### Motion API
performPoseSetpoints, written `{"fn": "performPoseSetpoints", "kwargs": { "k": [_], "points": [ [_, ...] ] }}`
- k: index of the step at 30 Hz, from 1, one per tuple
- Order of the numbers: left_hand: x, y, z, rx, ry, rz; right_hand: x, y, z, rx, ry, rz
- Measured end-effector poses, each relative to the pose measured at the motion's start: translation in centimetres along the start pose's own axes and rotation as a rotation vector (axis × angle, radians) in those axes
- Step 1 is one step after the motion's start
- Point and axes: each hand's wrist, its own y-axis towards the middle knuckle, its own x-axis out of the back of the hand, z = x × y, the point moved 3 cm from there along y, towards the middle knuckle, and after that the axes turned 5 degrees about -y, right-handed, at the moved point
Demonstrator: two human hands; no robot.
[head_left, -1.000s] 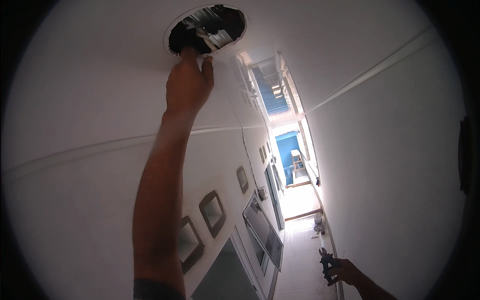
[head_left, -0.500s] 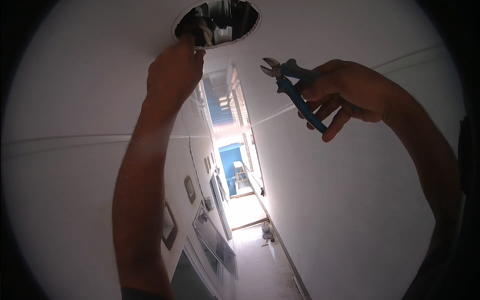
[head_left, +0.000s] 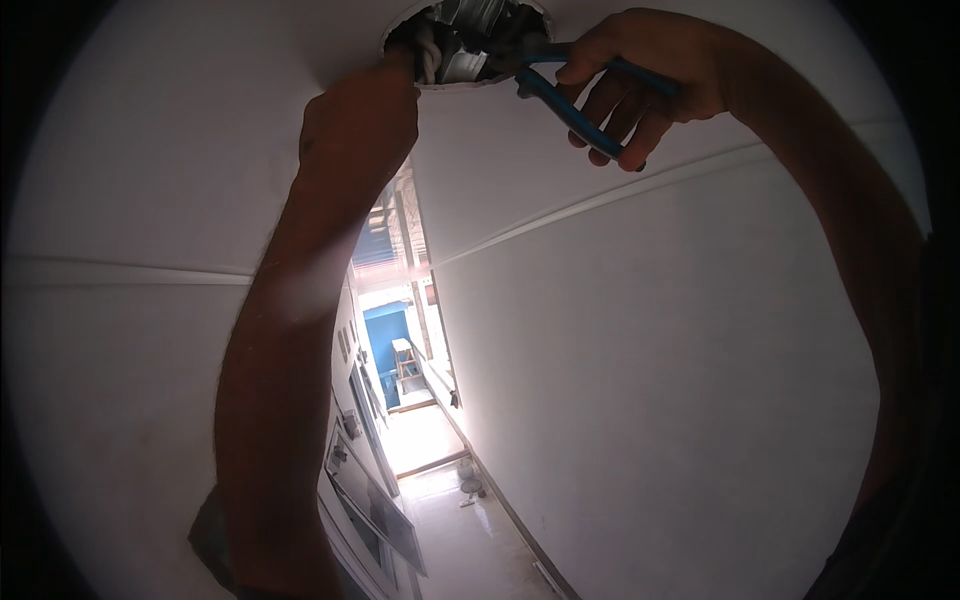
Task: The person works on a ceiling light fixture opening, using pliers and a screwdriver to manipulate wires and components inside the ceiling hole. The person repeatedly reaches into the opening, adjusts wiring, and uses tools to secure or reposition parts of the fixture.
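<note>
Overhead, a round hole (head_left: 455, 86) is cut in the white ceiling, with a pale, thick cable (head_left: 431, 52) and a shiny metal strip (head_left: 464, 66) showing inside. My left hand (head_left: 362, 115) is raised to the hole's left rim, closed, its fingertips hidden in the dark opening; what they pinch cannot be made out. In my right hand (head_left: 650, 75) are blue-handled diagonal cutters (head_left: 585, 115). Their handles are spread, and the jaws reach into the right side of the hole, where shadow mostly hides them. Whether the blades touch anything does not show.
A white ceiling seam (head_left: 600, 215) runs across the view. Below lies a narrow, bright corridor with a pale floor (head_left: 450, 520), an open window (head_left: 375, 510) on the left wall and a wooden stepladder (head_left: 404, 362) by a blue wall at the far end.
My right hand has moved up and left, bringing the cutters' jaws from below the hole into it. My left hand stays at the rim. The whole view has shifted slightly.
</note>
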Motion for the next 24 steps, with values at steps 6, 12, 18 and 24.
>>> {"fn": "performPoseSetpoints", "kwargs": {
  "k": [6,12,18,24],
  "points": [
    [-0.4,-0.1,1.1,-0.032,-0.009,-0.016,0.1,0.3,1.8,-0.044,-0.079,-0.006],
    [-0.1,-0.3,1.3,-0.027,-0.035,-0.030,-0.2,1.1,2.6,-0.103,-0.114,-0.051],
    [0.0,0.0,1.3,-0.071,-0.033,-0.027,-1.1,0.2,2.0,0.082,-0.242,-0.185],
    [0.2,-0.4,1.5,-0.044,0.007,0.011,-5.6,1.8,-1.7,0.288,-0.204,-0.457]
  ]
}}
